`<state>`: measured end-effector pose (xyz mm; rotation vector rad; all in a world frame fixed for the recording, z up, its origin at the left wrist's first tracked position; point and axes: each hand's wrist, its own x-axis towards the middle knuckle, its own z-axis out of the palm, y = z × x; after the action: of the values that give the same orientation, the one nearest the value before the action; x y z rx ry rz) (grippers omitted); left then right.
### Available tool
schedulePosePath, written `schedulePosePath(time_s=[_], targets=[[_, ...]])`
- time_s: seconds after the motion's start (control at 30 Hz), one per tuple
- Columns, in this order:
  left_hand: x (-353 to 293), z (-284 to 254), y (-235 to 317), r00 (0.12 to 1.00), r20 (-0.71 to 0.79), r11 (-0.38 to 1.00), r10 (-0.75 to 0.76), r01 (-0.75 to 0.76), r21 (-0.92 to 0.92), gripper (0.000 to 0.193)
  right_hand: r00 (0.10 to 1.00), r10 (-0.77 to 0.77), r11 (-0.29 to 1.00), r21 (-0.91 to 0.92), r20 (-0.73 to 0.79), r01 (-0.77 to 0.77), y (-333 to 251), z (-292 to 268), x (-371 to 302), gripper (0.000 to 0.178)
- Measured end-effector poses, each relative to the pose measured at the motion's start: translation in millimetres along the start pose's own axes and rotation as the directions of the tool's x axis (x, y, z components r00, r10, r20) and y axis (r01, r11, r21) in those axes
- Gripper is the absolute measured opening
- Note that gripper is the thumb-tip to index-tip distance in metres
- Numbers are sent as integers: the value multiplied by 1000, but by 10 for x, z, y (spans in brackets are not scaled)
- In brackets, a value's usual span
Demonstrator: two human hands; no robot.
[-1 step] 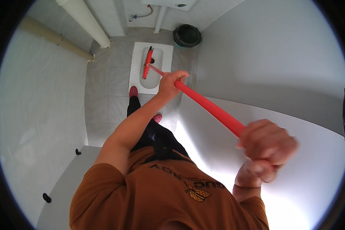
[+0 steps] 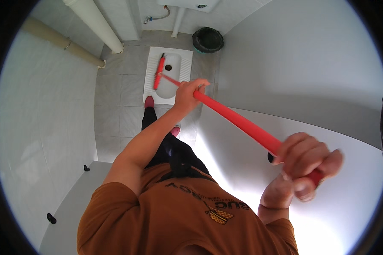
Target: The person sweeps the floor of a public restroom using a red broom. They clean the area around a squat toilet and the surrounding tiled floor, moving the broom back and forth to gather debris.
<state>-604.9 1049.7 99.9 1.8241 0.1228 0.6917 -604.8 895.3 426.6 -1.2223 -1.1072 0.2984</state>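
Observation:
Both of my hands are on a long-handled red scrub brush [image 2: 238, 120], its pole slanting down from the right toward the far left. My left hand [image 2: 186, 95] is closed around the lower part of the pole. At the upper end, my right hand [image 2: 309, 160] wraps round the pole, the red tip showing past the fingers. The red brush head [image 2: 159, 74] lies along the left side of a white squat toilet [image 2: 185, 60], left of the dark drain hole [image 2: 168, 67]. Bristles under the head are hidden.
A black-lined waste bin [image 2: 208, 40] stands beyond the toilet on the right. Grey partitions [image 2: 302, 55] close in the right side. Two pipes [image 2: 93, 25] run down at the far left. My red shoes [image 2: 149, 102] are at the toilet's near edge on grey tiles.
The brush head has shifted left and slightly nearer, uncovering the drain hole. My right hand has moved a little to the right with the pole; the left hand has barely moved.

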Motion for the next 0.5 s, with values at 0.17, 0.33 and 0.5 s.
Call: schedulePosePath(time_s=[0.17, 0.33, 0.5], targets=[[-548, -436, -125, 974, -57, 942, -220, 228, 245, 12, 833, 253, 951, 283, -492, -121, 261, -31, -340, 16], [-856, -136, -494, 974, -109, 973, -196, 207, 101, 14, 903, 347, 935, 162, -252, -314, 449, -118, -390, 25], [-269, 364, -289, 965, 17, 958, -261, 261, -119, 12, 978, 184, 981, -35, -98, -189, 299, -152, -35, 22]])
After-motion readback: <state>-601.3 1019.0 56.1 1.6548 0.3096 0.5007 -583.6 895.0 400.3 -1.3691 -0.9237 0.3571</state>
